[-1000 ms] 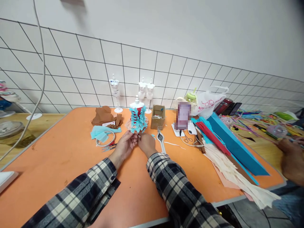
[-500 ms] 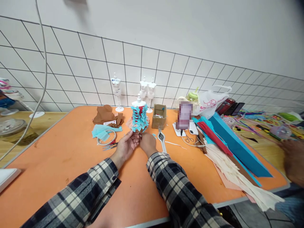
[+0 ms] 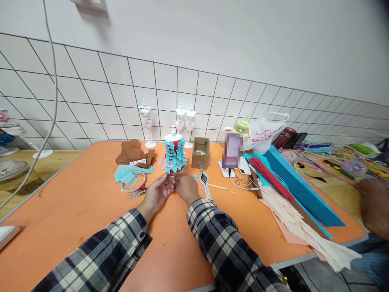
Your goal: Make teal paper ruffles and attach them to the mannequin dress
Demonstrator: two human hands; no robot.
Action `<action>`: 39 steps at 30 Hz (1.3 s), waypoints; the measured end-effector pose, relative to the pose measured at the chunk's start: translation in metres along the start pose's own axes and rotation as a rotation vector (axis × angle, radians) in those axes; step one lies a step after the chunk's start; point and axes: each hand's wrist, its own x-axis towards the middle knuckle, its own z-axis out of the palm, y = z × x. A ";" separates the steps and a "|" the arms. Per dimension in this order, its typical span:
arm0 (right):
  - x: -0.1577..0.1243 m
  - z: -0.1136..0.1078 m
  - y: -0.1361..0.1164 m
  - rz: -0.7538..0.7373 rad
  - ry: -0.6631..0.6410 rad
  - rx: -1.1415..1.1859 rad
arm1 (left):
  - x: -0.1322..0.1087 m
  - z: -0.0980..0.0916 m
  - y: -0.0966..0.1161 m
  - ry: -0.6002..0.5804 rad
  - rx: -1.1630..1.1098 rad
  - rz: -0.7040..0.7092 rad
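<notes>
A small white mannequin wears a ruffled light-blue and red dress [image 3: 175, 156] and stands upright near the middle of the table. Just below its hem, my left hand [image 3: 158, 191] is palm up with its fingers curled and touching the base of the dress. My right hand [image 3: 186, 188] is closed beside it, back of the hand up. What the fingertips pinch is too small and too hidden to make out. Small scissors [image 3: 137, 193] lie left of my left hand. A grey-white tool [image 3: 204, 182] lies right of my right hand.
A cardboard box [image 3: 200, 154], a phone [image 3: 233, 152] and a plastic bag [image 3: 265, 132] stand behind. Brown cloth [image 3: 133, 153] and a ring-shaped white cable [image 3: 133, 181] are left; fabric strips [image 3: 299, 190] lie right. Another person's hand [image 3: 373, 202] is at the right edge.
The whole view has shifted slightly, so the mannequins and box appear lower and a little further left. Both hands stay at the dress hem with nearly the same pose.
</notes>
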 end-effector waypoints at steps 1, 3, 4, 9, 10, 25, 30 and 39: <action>-0.002 -0.002 0.001 -0.009 0.002 0.003 | 0.000 -0.003 0.000 0.008 0.099 0.025; -0.007 -0.006 0.005 -0.040 0.009 0.021 | -0.002 -0.008 0.001 0.030 0.325 0.095; -0.011 -0.009 0.008 -0.060 0.015 0.037 | -0.003 -0.010 0.002 0.044 0.409 0.120; -0.026 -0.028 0.037 -0.046 0.092 0.036 | -0.013 -0.012 0.005 -0.119 1.108 0.333; -0.028 -0.031 0.044 -0.015 0.111 0.005 | -0.015 -0.011 0.005 -0.193 1.316 0.397; -0.062 -0.039 0.060 -0.102 0.035 -0.072 | -0.011 -0.026 -0.007 -0.282 1.599 0.415; -0.078 -0.043 0.071 -0.014 0.153 0.094 | -0.014 -0.022 -0.007 -0.275 1.484 0.384; -0.107 -0.065 0.123 0.284 0.297 0.165 | -0.041 -0.024 0.004 -0.384 1.555 0.430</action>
